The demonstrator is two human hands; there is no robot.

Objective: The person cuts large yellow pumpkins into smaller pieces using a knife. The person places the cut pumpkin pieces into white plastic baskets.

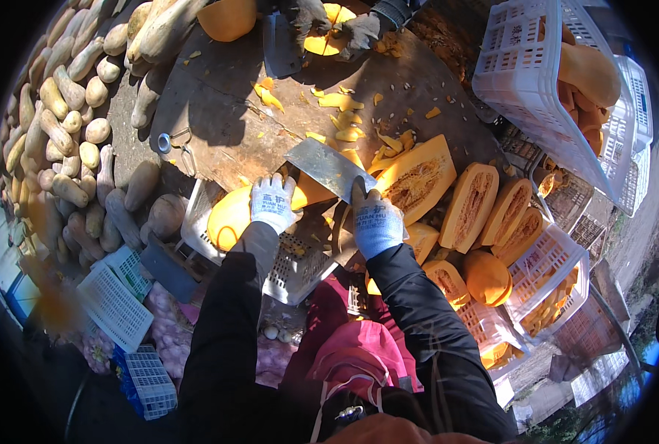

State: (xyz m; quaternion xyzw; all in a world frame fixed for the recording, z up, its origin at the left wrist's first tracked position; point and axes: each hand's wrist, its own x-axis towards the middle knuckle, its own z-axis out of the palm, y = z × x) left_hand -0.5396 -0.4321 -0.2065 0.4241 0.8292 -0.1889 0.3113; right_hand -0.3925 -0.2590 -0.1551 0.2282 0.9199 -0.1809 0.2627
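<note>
My left hand (pixel 272 204), in a white work glove, grips a peeled orange squash (pixel 228 222) at the table's near edge. Part of this squash hangs over a white plastic crate (pixel 299 273). In my gloved right hand (pixel 378 223) is a cleaver, its handle mostly covered by my fingers. The broad blade (pixel 329 166) points up and left, above the right end of the squash. Whether the blade touches the flesh cannot be made out. Just right of the blade lies a large halved squash (pixel 418 178), its seed cavity showing.
Across the wooden table (pixel 218 139), a co-worker's gloved hands (pixel 312 22) hold cut squash beside another cleaver (pixel 281 47). Peel scraps (pixel 340 101) litter the middle. Several squash halves (pixel 470 205) line the right, near crates (pixel 546 277). Whole squashes (pixel 57 130) are heaped left; a second blade (pixel 168 269) sits lower left.
</note>
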